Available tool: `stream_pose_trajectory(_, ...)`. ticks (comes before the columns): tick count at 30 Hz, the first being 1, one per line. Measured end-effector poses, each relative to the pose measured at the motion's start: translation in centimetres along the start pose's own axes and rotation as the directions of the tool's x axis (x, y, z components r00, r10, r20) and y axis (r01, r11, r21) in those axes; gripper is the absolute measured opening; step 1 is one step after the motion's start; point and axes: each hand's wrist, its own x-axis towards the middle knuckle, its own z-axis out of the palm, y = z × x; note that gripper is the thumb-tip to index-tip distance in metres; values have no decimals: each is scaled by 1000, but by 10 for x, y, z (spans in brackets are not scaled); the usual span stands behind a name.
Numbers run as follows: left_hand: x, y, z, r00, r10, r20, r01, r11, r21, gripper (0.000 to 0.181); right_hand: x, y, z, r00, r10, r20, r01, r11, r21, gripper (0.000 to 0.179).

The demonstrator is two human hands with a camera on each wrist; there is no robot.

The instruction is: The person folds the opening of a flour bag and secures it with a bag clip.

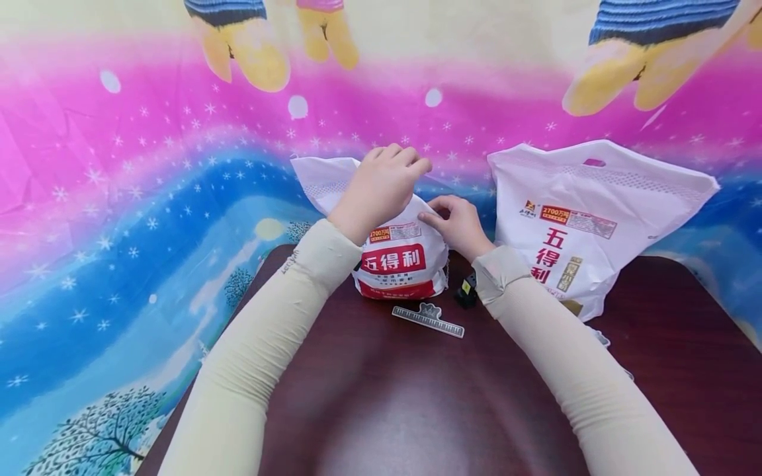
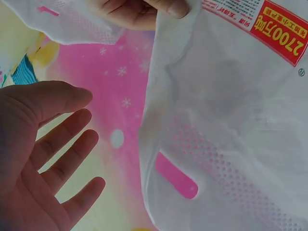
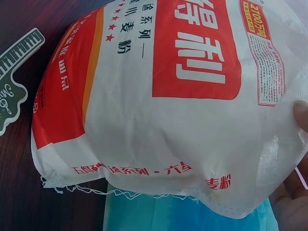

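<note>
A white flour bag with red panels stands toward the back of the table, its upper part leaning left. My right hand pinches the bag's right edge between thumb and fingers, as the right wrist view shows close up on the flour bag. My left hand is raised in front of the bag's top. In the left wrist view the left hand has its fingers spread, apart from the bag's edge and its cut-out handle hole. A flat clip with a piano-key pattern lies before the bag.
A second white flour bag with a handle hole stands to the right. A small black object with a yellow mark sits between the bags. The dark table meets a colourful printed backdrop. Near the right sleeve another clear piece is partly hidden.
</note>
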Motion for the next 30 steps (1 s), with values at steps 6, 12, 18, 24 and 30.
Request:
stream_pose_trajectory(6, 1, 4, 12, 997, -29, 72, 25, 999, 49, 38, -1, 0, 1, 1000, -5, -2, 5, 1000, -3, 27)
stream_pose_trajectory(12, 1, 10, 22, 991, -58, 124, 45, 993, 110, 39, -2, 1, -1, 1000, -15, -6, 15, 1000, -23, 26)
stream_pose_trajectory(18, 3, 13, 28, 985, -56, 162, 35, 991, 129, 38, -2, 3, -2, 1000, -27, -15, 26, 999, -37, 25)
stream_pose_trajectory(24, 3, 12, 37, 980, -66, 190, 44, 992, 117, 33, -3, 4, -2, 999, -41, -6, 41, 999, -35, 24)
stream_pose_trajectory(30, 3, 9, 41, 977, -67, 203, 44, 992, 119, 32, -3, 5, -4, 999, -54, -5, 54, 997, -50, 23)
